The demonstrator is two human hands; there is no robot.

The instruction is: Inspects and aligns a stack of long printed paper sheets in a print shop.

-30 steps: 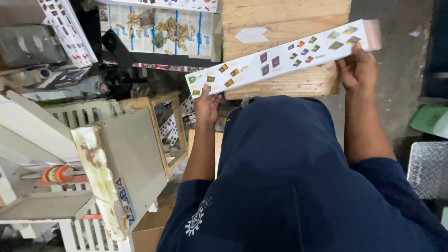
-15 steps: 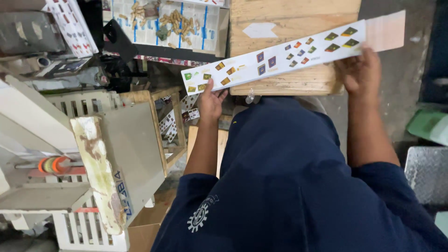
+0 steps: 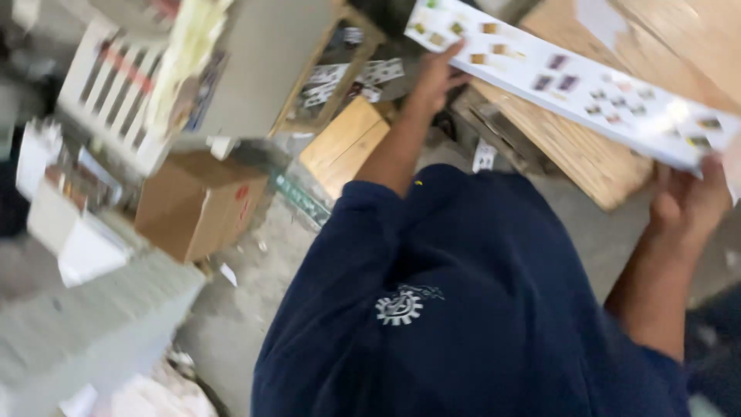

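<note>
White slatted crate (image 3: 116, 85), upper left, blurred; brown cardboard box (image 3: 197, 205) below it on the concrete floor (image 3: 255, 309); small wooden box (image 3: 343, 143) just beside the person's left forearm; left hand (image 3: 436, 77), fingers curled onto the near edge of a long white printed sheet (image 3: 575, 81) with small coloured squares; sheet held slanting from upper centre down to the right edge, above a wooden pallet (image 3: 610, 166); right hand (image 3: 687, 205) gripping the sheet's right end from beneath, fingers closed on it; dark blue shirt (image 3: 463, 309) filling the lower centre
</note>
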